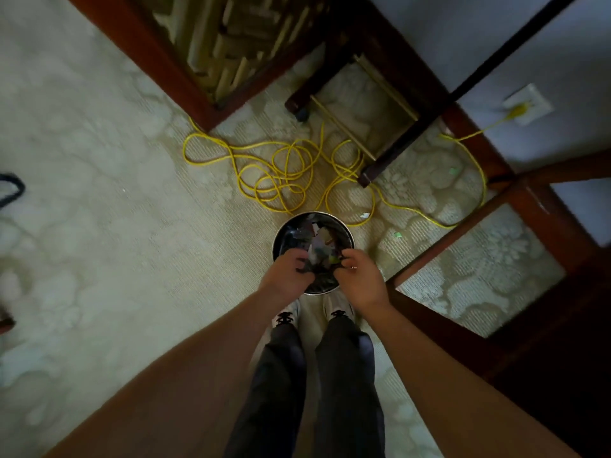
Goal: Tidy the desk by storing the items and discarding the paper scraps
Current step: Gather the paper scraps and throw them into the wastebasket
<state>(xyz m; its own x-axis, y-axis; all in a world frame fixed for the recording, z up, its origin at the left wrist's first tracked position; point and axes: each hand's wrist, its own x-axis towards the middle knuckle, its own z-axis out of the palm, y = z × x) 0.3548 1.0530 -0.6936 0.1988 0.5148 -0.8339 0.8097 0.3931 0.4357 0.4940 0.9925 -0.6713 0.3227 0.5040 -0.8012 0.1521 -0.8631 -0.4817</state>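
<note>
Pale patterned carpet (99,160); dark wood furniture (529,206) beyond and right of grip; yellow cable (281,173) coiled beyond bin. Round metal bin (347,228) directly under hands, paper scraps (319,231) inside; stray bits (398,234) on carpet to right. Left hand (287,274) and right hand (362,280) both pinch crumpled dark bag (319,271) between them, over bin's near rim.

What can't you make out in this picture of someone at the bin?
Head view, the only one:
- What the dark material is that the left hand and right hand grip: blurred, dim.
- Scraps in the bin: too blurred to count.
- Bin's near rim: hidden by both hands.
- Dark loop at the left edge: cut off.
</note>
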